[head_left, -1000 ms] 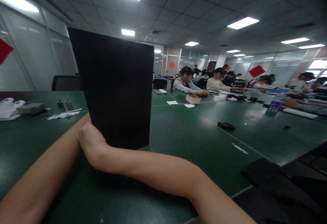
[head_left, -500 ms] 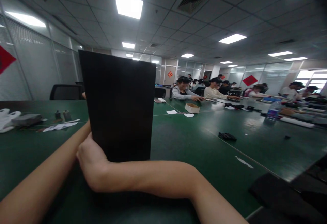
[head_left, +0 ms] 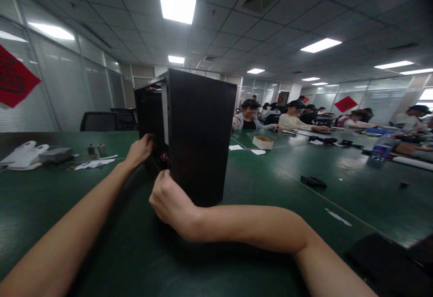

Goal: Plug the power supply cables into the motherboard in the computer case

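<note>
Fingers of left hand and right hand grasping one open black case, two small bottles beyond, one green bench.

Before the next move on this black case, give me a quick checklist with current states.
1. Black case upright: ok, it stands on the green table.
2. Hands placed: ok, left hand at the open side, right hand at the lower near corner.
3. Grip secure: cannot tell, fingertips are partly hidden.
4. Open side covered: not ok, the interior shows.
5. Wires free of the fingers: cannot tell, only a small bundle shows between the hands.
6. Loose black part clear of the case: ok, it lies apart, off to the right.
</note>
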`<action>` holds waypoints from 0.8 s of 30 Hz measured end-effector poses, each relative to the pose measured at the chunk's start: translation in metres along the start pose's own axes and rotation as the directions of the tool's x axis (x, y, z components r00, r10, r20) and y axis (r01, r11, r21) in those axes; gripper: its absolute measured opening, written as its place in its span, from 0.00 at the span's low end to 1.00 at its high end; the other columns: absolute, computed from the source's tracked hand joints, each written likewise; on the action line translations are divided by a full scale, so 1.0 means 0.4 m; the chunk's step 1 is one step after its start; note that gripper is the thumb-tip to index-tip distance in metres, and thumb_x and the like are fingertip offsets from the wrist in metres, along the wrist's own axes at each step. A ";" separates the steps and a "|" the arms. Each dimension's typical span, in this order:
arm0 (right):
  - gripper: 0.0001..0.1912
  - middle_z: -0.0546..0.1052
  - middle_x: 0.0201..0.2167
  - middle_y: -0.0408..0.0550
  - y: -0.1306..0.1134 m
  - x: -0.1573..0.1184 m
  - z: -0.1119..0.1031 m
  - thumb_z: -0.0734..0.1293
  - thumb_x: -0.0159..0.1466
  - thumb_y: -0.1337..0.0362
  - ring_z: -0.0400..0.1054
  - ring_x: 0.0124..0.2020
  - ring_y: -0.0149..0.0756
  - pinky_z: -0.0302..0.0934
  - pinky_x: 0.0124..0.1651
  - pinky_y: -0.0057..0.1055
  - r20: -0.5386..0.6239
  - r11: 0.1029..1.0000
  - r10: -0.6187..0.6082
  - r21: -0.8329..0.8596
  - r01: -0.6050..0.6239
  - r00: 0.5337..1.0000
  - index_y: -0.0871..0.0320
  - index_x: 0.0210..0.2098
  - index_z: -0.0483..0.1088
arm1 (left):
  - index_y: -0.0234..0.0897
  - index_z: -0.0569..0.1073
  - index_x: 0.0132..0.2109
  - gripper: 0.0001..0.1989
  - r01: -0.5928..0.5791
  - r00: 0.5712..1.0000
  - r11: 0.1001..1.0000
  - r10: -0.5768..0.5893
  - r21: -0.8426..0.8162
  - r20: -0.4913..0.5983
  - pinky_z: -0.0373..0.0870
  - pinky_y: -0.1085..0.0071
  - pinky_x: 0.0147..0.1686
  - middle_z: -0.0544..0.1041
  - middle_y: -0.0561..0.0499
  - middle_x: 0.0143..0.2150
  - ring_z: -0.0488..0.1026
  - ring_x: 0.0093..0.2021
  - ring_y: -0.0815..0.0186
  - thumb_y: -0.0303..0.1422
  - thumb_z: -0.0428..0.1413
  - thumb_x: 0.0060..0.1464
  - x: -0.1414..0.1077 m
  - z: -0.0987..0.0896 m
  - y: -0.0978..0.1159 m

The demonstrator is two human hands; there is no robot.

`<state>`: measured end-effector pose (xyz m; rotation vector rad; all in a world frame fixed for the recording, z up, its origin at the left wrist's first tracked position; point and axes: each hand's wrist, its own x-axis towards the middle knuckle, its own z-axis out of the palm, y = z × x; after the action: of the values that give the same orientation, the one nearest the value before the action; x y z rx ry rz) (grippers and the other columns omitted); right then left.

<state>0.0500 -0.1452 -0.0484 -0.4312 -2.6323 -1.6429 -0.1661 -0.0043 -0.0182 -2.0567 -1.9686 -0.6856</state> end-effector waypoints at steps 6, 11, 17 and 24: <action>0.19 0.78 0.37 0.61 0.013 -0.110 0.050 0.57 0.73 0.63 0.71 0.38 0.47 0.66 0.45 0.44 -0.047 0.974 0.225 0.010 -0.225 0.973 0.67 0.41 0.77 | 0.37 0.69 0.60 0.29 -0.012 0.998 0.994 0.020 -0.113 0.066 0.71 0.66 0.47 0.82 0.44 0.48 0.79 0.48 0.57 0.46 0.32 0.69 -0.006 0.040 -0.016; 0.21 0.75 0.30 0.54 0.046 -0.185 0.075 0.57 0.75 0.58 0.67 0.30 0.41 0.62 0.42 0.40 -0.007 0.945 0.323 0.057 -0.322 0.946 0.64 0.35 0.74 | 0.36 0.77 0.51 0.28 -0.310 0.938 0.947 0.292 0.079 0.184 0.68 0.64 0.55 0.80 0.40 0.51 0.76 0.53 0.55 0.46 0.37 0.66 -0.022 0.025 -0.024; 0.20 0.73 0.26 0.50 0.108 -0.299 0.130 0.58 0.74 0.58 0.64 0.24 0.37 0.55 0.39 0.38 0.010 0.933 0.352 0.078 -0.352 0.936 0.62 0.31 0.71 | 0.35 0.77 0.54 0.34 -0.354 0.923 0.905 0.298 0.235 0.244 0.71 0.61 0.48 0.81 0.37 0.51 0.77 0.51 0.48 0.59 0.48 0.60 -0.063 -0.007 0.055; 0.19 0.74 0.22 0.49 0.187 -0.439 0.239 0.57 0.73 0.61 0.62 0.23 0.36 0.48 0.38 0.39 -0.145 0.943 0.325 0.122 -0.309 0.935 0.60 0.29 0.70 | 0.34 0.78 0.53 0.30 -0.433 0.888 0.834 0.330 0.341 0.320 0.73 0.60 0.41 0.82 0.37 0.43 0.80 0.45 0.47 0.55 0.47 0.64 -0.130 -0.052 0.165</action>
<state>0.2499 -0.0697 -0.0523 -0.6486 -2.3607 -1.3817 -0.1048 -0.0655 -0.0137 -2.2396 -1.5461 0.0705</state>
